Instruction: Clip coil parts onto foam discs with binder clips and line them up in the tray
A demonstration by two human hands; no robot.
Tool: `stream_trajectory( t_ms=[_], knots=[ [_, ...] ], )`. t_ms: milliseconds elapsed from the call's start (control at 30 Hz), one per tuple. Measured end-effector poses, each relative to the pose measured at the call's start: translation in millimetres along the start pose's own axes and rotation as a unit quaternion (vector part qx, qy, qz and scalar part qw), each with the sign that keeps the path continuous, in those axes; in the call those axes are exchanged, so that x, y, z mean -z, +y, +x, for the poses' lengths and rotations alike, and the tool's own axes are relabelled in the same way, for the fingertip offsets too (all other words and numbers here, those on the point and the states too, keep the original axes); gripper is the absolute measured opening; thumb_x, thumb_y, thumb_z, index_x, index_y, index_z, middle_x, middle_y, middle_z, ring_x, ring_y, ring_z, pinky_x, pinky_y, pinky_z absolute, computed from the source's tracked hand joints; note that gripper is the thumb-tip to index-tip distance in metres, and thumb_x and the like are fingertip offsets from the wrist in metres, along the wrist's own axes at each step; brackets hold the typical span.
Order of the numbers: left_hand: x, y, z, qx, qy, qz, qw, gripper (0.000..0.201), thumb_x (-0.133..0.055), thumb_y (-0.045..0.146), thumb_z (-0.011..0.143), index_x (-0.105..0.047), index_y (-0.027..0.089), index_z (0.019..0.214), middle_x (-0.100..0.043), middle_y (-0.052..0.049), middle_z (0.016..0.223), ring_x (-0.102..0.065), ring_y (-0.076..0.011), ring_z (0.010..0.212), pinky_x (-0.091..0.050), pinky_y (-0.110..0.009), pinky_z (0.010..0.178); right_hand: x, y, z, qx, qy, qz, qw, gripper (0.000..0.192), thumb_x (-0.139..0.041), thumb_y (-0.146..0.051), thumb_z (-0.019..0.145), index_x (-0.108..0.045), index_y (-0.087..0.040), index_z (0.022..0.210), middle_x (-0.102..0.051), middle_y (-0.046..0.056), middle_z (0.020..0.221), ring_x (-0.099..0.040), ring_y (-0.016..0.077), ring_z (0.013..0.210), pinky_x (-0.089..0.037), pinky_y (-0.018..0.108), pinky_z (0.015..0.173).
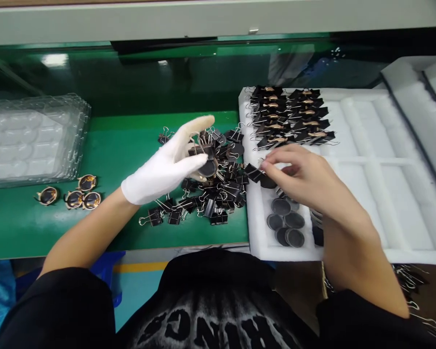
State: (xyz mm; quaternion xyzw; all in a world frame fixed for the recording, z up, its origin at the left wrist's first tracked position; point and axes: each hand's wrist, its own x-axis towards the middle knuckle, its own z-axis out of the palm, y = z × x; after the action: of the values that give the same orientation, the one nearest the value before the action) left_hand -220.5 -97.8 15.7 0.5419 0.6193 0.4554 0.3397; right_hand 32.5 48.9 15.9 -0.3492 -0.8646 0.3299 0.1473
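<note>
Binder clip pile [210, 194] between gloved left hand [163, 167], foam tray [366, 194]

A black metal binder clip with wire handles [202, 149], clamped onto a dark round disc [208, 168], is raised above the clip pile. A second black binder clip [253, 172] lies level at the white foam tray's left edge.

binder clips [210, 194] crowd the mat's [105, 145] middle; bare green stretch between them and plastic trays [32, 138].

clips [218, 194] black metal; tray [366, 165] white foam; glove [160, 169] white cloth
</note>
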Motion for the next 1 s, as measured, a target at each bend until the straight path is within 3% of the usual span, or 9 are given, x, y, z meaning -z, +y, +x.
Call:
stream_trajectory(
  t_ms=[100,200,267,367,467,600,767,900,1000],
  knots=[
    [-2.8,5.6,-0.9,0.135,-0.097,-0.235,0.958,0.044,-0.054,0.035,0.104,-0.047,0.027,0.147,-0.073,-0.011,0.116,-0.077,-0.024,0.099,-0.067,-0.037,0.076,-6.7,-8.7,-0.7,-0.017,0.052,0.181,0.982,0.018,-0.072,-0.042,0.095,-0.08,-0.027,0.087,-0.078,0.006,0.115,-0.074,0.0264,0.104,-0.063,0.041,0.083],
    [-11.3,7.9,-3.4,0.191,-0.084,-0.282,0.936,0.036,-0.055,0.048,0.103,-0.053,0.024,0.13,-0.071,-0.007,0.094,-0.077,-0.0214,0.084,-0.063,-0.033,0.064,-26.5,-21.9,-5.7,-0.014,0.044,0.351,0.935,0.014,-0.077,-0.043,0.093,-0.08,-0.029,0.098,-0.079,0.003,0.117,-0.075,0.0239,0.107,-0.063,0.045,0.099],
    [-18.1,6.4,-5.9,0.166,-0.039,-0.231,0.958,0.052,-0.066,0.05,0.097,-0.049,0.023,0.137,-0.069,-0.004,0.087,-0.073,-0.0174,0.074,-0.059,-0.029,0.059,-40.3,-29.8,-9.9,-0.002,0.043,0.414,0.909,0.019,-0.08,-0.042,0.092,-0.077,-0.03,0.108,-0.078,0.003,0.123,-0.073,0.0232,0.116,-0.06,0.045,0.11],
    [-24.2,3.7,-9.0,0.104,0.009,-0.106,0.989,0.073,-0.082,0.042,0.085,-0.05,0.022,0.147,-0.068,-0.001,0.085,-0.067,-0.0137,0.069,-0.056,-0.028,0.061,-53.6,-36.2,-14.3,0.007,0.057,0.431,0.9,0.03,-0.079,-0.044,0.093,-0.072,-0.031,0.119,-0.074,0.003,0.133,-0.07,0.0234,0.124,-0.055,0.046,0.117],
    [-25.9,5.9,-10.6,0.058,0.017,0.009,0.998,0.048,-0.085,0.04,0.08,-0.069,0.019,0.12,-0.068,-0.001,0.084,-0.062,-0.0128,0.072,-0.054,-0.028,0.066,-58.9,-36.7,-15.5,0.015,0.071,0.419,0.905,0.036,-0.082,-0.045,0.09,-0.07,-0.031,0.12,-0.072,0.004,0.135,-0.068,0.0247,0.128,-0.053,0.047,0.12],
    [-28.1,10.7,-12.5,0.013,0.044,0.097,0.994,0.023,-0.076,0.037,0.085,-0.064,0.017,0.084,-0.063,0.002,0.074,-0.053,-0.009,0.064,-0.048,-0.025,0.061,-59.5,-33.2,-14.0,0.025,0.051,0.432,0.9,0.04,-0.085,-0.039,0.087,-0.071,-0.03,0.123,-0.073,0.004,0.134,-0.07,0.0238,0.125,-0.057,0.044,0.115],
    [-26.9,7.8,-14.7,-0.044,0.021,0.174,0.984,0.022,-0.071,0.038,0.088,-0.063,0.018,0.083,-0.062,0.003,0.07,-0.051,-0.009,0.061,-0.045,-0.025,0.059,-48.3,-22.7,-7.3,0.015,-0.052,0.378,0.924,0.05,-0.087,-0.039,0.083,-0.074,-0.024,0.129,-0.076,0.008,0.127,-0.073,0.0259,0.116,-0.063,0.046,0.106],
    [-24.8,7.5,-16.2,-0.079,-0.007,0.218,0.973,0.019,-0.07,0.034,0.089,-0.063,0.018,0.084,-0.063,0.003,0.071,-0.054,-0.0093,0.062,-0.044,-0.025,0.062,-35.8,-16.3,-2.5,-0.006,-0.144,0.356,0.923,0.053,-0.087,-0.036,0.081,-0.075,-0.02,0.13,-0.08,0.009,0.113,-0.078,0.0244,0.102,-0.066,0.046,0.102],
    [-23.9,10.4,-16.7,-0.083,-0.023,0.218,0.972,0.018,-0.071,0.033,0.089,-0.062,0.018,0.084,-0.062,0.004,0.071,-0.053,-0.0092,0.062,-0.044,-0.025,0.064,-33.2,-15.0,-1.1,-0.011,-0.15,0.371,0.916,0.044,-0.09,-0.034,0.078,-0.08,-0.021,0.119,-0.082,0.007,0.105,-0.079,0.0241,0.097,-0.066,0.045,0.101]
  ],
)
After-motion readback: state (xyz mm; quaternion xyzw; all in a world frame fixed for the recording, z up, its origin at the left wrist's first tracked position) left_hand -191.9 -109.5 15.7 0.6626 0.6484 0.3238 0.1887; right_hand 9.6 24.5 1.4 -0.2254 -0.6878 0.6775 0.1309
